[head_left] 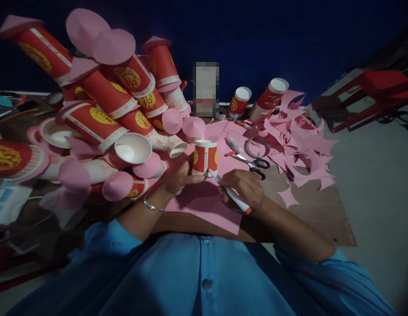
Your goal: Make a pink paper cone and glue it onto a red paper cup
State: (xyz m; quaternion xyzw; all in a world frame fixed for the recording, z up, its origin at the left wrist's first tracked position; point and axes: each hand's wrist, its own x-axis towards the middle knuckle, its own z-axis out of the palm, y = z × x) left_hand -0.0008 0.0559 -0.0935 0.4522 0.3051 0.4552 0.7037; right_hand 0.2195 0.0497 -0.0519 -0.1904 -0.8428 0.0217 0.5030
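A red and white paper cup [200, 159] with yellow ornaments stands on a pink paper sheet [204, 199] in front of me. My left hand [181, 179] is closed at the cup's lower left side, with the thumb along its base; the other fingers are partly hidden. In my right hand [243, 186] is a white marker [236, 198] with a red end, held like a pen. Its tip points at the cup's lower right edge; whether it touches cup or paper I cannot tell. Scissors [253, 162] with black handles lie beyond my right hand, beside another marker [235, 145].
Red cup towers with pink paper cones [114, 46] crowd the left side. Pink paper offcuts [299, 145] heap up at right. Behind are a tape roll [257, 148], two cup stacks [269, 100] and a blurred upright object [205, 87]. A red stool [381, 94] stands beyond the table.
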